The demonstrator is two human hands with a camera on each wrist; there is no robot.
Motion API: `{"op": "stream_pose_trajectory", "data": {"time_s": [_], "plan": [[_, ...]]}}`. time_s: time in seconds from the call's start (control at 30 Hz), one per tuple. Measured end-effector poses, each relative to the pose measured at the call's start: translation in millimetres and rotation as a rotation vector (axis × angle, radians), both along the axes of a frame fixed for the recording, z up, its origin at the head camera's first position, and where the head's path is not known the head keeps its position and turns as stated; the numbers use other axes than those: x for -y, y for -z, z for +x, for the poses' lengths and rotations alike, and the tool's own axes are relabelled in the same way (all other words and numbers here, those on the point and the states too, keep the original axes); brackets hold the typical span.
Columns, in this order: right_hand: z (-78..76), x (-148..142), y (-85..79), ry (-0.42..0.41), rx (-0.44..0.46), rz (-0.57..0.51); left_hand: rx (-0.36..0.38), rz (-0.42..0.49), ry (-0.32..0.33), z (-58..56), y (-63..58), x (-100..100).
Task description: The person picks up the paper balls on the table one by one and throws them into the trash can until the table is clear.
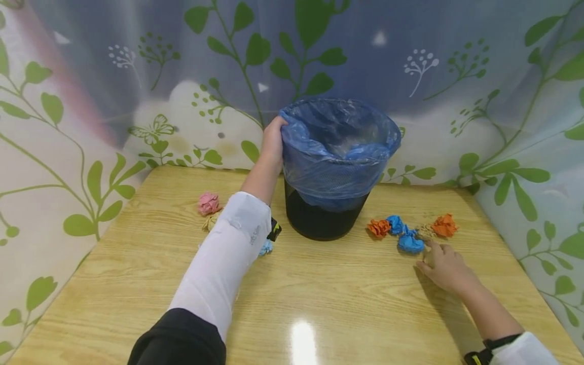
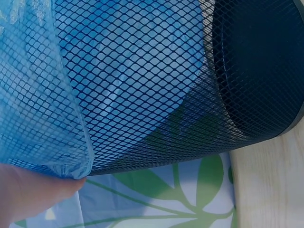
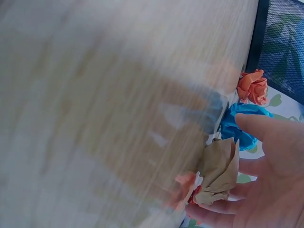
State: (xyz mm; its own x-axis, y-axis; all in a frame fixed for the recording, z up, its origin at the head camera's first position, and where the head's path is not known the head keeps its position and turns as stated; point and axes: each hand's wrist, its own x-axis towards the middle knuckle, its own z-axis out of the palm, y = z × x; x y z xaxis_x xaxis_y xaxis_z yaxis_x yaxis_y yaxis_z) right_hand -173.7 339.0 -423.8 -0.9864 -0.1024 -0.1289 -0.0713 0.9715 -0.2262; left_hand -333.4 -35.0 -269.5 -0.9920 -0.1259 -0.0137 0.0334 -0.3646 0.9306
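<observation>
A black mesh waste bin (image 1: 325, 218), lined with a blue plastic bag (image 1: 337, 175), stands toward the back of the table. My left hand (image 1: 274, 142) grips its rim on the left side, over the folded bag edge; in the left wrist view a digit (image 2: 40, 190) lies along the bag. To the right of the bin, my right hand (image 1: 447, 266) reaches to a group of crumpled paper balls. In the right wrist view its fingers spread behind a brown paper ball (image 3: 217, 171), thumb extended by a blue paper ball (image 3: 237, 123). An orange paper ball (image 3: 253, 87) lies beyond.
Left of the bin lie a pink paper ball (image 1: 209, 203), a tan one (image 1: 210, 221) and a light blue one (image 1: 266, 247), partly behind my left arm. Another orange ball (image 1: 444, 225) is at the group's right end. A patterned curtain (image 1: 182, 101) hangs behind the wooden table (image 1: 347, 304).
</observation>
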Motion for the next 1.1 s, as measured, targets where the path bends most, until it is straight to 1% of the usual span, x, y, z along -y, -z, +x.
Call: {"op": "stream_pose_trajectory", "data": {"time_s": [0.1, 0.2, 0.3, 0.43, 0.53, 0.77, 0.9, 1.0, 1.1], "plan": [[-0.5, 0.1, 0.7, 0.000, 0.028, 0.008, 0.012, 0.002, 0.000, -0.3, -1.0, 0.2], [0.0, -0.2, 1.7, 0.003, 0.038, 0.023, 0.007, -0.003, -0.002, 0.4, -1.0, 0.6], [-0.7, -1.1, 2.3, -0.001, 0.025, 0.028, -0.012, -0.028, -0.009, 2.2, -0.4, 1.7], [-2.5, -3.0, 4.3, -0.021, -0.005, 0.038, -0.040, -0.063, -0.038, 4.2, 0.6, 4.0], [-3.8, -4.4, 6.3, -0.037, -0.016, 0.056, -0.042, -0.069, -0.045, 6.5, 0.6, 6.8], [-7.1, -3.5, 5.2, -0.051, -0.010, 0.051, 0.005, -0.058, 0.015, 14.5, -0.7, 17.0], [-8.0, -4.6, 5.5, -0.065, -0.020, 0.036, 0.012, -0.041, 0.053, 15.6, 2.7, 20.2], [-10.3, -8.9, 9.0, -0.065, -0.030, 0.000, 0.002, -0.011, 0.094, 14.8, 6.0, 21.5], [-14.5, -13.3, 11.0, -0.058, -0.038, -0.044, -0.001, 0.001, 0.108, 14.1, 9.0, 23.4]]}}
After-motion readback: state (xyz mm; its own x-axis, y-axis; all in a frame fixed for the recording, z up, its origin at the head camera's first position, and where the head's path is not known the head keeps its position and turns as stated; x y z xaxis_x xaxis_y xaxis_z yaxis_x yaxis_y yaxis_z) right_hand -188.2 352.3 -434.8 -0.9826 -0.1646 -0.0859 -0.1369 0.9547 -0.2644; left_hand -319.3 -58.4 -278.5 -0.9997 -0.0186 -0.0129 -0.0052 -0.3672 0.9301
